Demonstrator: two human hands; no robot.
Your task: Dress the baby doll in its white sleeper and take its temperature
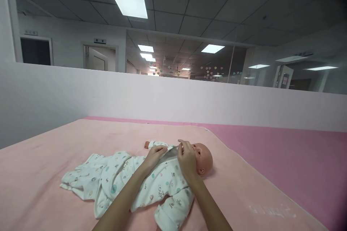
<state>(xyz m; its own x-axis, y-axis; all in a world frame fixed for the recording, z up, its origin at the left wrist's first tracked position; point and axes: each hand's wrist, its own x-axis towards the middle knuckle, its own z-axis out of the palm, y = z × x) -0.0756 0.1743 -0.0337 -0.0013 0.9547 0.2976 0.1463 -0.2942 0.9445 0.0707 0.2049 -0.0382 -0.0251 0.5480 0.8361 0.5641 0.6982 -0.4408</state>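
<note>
A baby doll (204, 157) lies on its back on the pink blanket, its bald head toward the right. It wears a white printed baby outfit (162, 184), with the legs of the clothing spread out to the left. My left hand (156, 155) pinches the front edge of the outfit over the chest. Close to the doll's chin, my right hand (186, 157) has its fingers bent and closed on the collar of the same outfit. Between both hands the cloth edge is lifted and stretched. One small doll hand (146, 144) shows beyond the far sleeve.
A peach-pink blanket (238, 195) covers the padded surface, with a darker pink mat (292, 155) to the right. A low white partition (173, 97) runs along the back. Behind it are windows, a doorway (100, 57) and ceiling lights.
</note>
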